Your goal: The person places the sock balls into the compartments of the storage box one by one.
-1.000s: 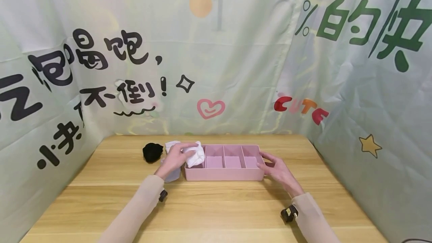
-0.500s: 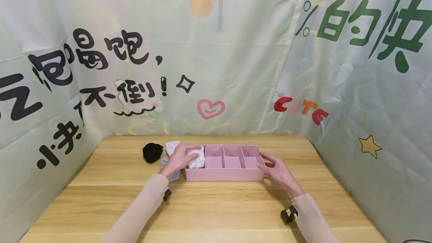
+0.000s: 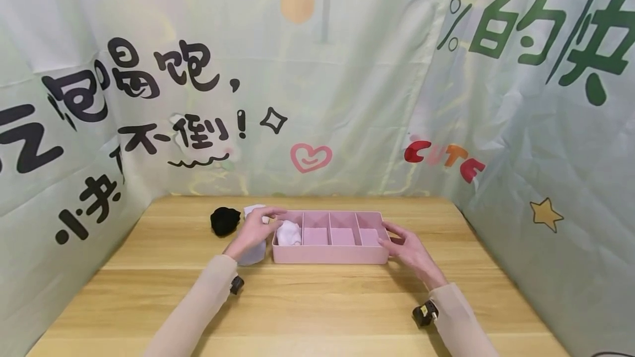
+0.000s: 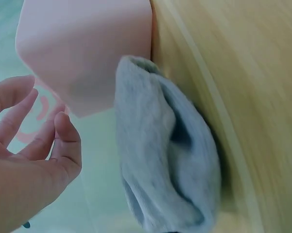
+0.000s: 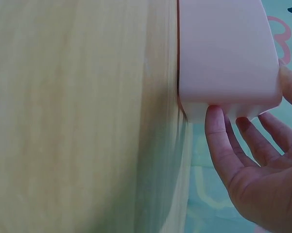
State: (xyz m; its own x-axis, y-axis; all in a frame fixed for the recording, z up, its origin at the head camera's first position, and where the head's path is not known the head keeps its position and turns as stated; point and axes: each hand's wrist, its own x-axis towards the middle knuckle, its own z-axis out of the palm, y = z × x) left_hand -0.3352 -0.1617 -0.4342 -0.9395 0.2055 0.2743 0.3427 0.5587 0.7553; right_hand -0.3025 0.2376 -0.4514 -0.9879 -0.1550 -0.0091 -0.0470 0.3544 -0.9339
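Note:
A pink storage box (image 3: 329, 255) with a row of compartments sits on the table. In its leftmost compartment lies a bunched white sock (image 3: 289, 233). My left hand (image 3: 255, 229) hovers at the box's left end with fingers loosely bent and nothing between them, as the left wrist view also shows. Beneath that hand a folded grey sock (image 4: 160, 150) rests beside the box. My right hand (image 3: 409, 248) grips the box's right end, thumb at the rim and fingertips (image 5: 215, 116) against the end wall. The other compartments hold nothing visible.
A black bundled sock (image 3: 225, 221) lies left of the box, on the wooden table (image 3: 317, 307). Another pale sock (image 3: 254, 209) shows partly behind my left hand. Printed cloth walls (image 3: 357, 98) enclose the table at the back and sides.
My left hand lowered the white sock into the leftmost compartment, let it go and drew back to the left. The right hand stays on the box's right end.

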